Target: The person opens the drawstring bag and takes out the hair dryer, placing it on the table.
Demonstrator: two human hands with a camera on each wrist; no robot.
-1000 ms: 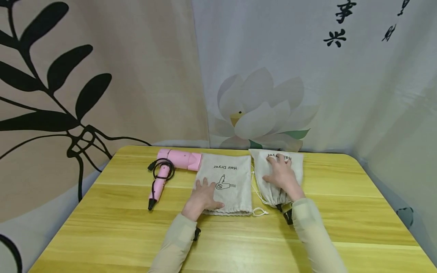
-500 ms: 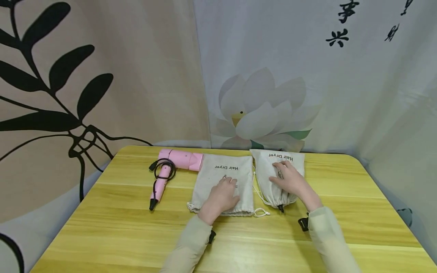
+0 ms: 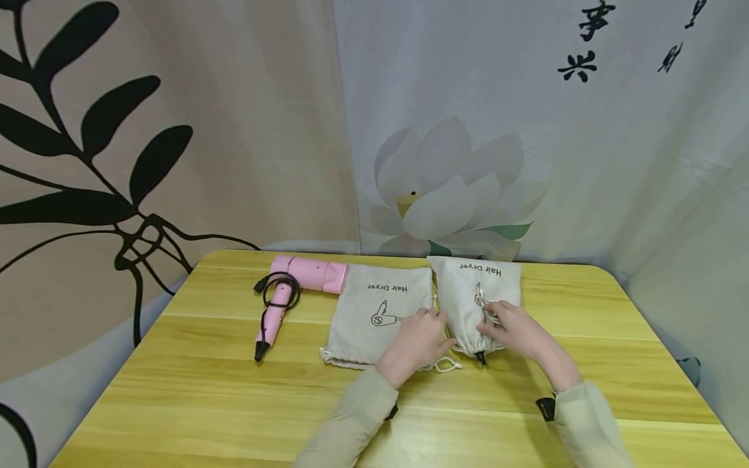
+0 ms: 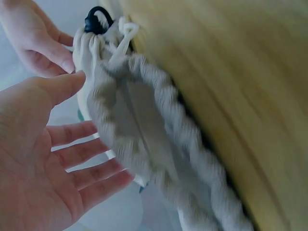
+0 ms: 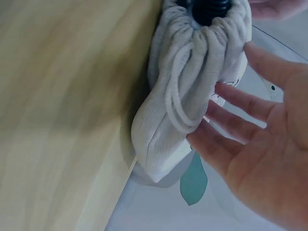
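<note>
hands (image 3: 414, 341) (image 3: 521, 333) flank the mouth (image 3: 468, 346) of the cinched bag (image 3: 454, 289).

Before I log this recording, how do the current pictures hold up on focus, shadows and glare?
Head view: mostly sharp, print on the flat bag legible, pale sheen on the table, soft shadow beside the right sleeve; left wrist view: hazy, table grain blurred, left hand readable; right wrist view: table soft, dim shadow along the fuller bag.
</note>
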